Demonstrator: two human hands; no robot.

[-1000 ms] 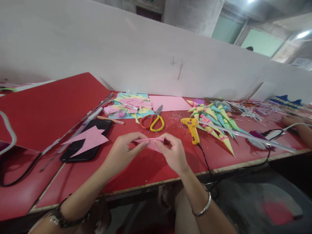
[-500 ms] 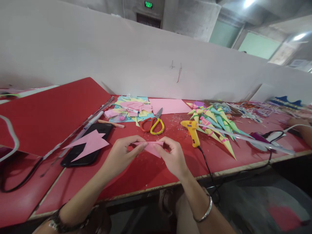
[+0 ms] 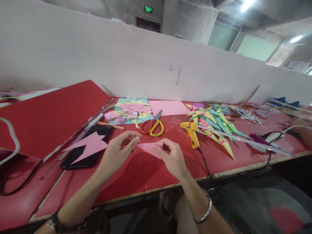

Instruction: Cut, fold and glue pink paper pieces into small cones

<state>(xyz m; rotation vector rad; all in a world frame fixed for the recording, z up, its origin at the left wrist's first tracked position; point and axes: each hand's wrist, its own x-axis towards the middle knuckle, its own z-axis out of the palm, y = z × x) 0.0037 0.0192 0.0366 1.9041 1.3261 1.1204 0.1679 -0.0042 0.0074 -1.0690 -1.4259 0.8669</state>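
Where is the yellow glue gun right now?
In the head view, the yellow glue gun lies on the red table, between the scissors on its left and the paper cones on its right, just beyond the right hand.

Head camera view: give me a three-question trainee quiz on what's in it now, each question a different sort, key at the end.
1. Multiple choice: what is the person's right grip pinching?
A) a glue gun
B) a pink paper piece
C) a green cone

2. True or false: the scissors have one red handle and one yellow handle.

3. Fill in the blank: the jagged pink cutout lies partly on a flat object coloured ____.

Key: 1. B; 2. True; 3. black
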